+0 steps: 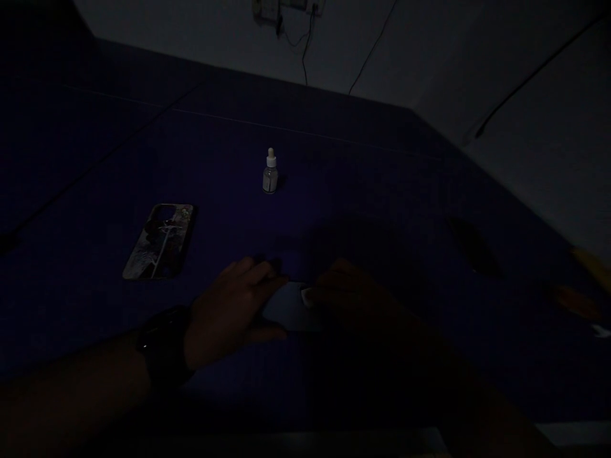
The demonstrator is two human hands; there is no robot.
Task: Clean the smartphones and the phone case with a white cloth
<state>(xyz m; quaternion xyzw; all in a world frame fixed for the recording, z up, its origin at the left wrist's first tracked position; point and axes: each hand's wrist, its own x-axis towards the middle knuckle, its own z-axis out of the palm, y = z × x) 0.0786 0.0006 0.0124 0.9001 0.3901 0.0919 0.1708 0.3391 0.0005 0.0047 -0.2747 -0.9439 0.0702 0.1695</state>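
Note:
In dim light, a flat bluish-grey slab (286, 308), perhaps a phone, lies on the dark blue surface. My left hand (233, 305), with a black watch (167, 346) at its wrist, grips the slab's left end between thumb and fingers. On the slab's right part, my right hand (348, 289) is closed around a small white piece (306, 297), which may be a cloth or tissue; most of those fingers are lost in shadow. A patterned phone case (160, 242) lies to the left, its camera opening at the far end. Beyond the hands a dropper bottle (270, 178) stands upright.
At the right lies a dark flat object (472, 245). Farther right are an orange item (575, 302), a yellow one (592, 267) and a small white one (600, 331), all unclear. Cords (308, 54) hang from sockets on the back wall (191, 38).

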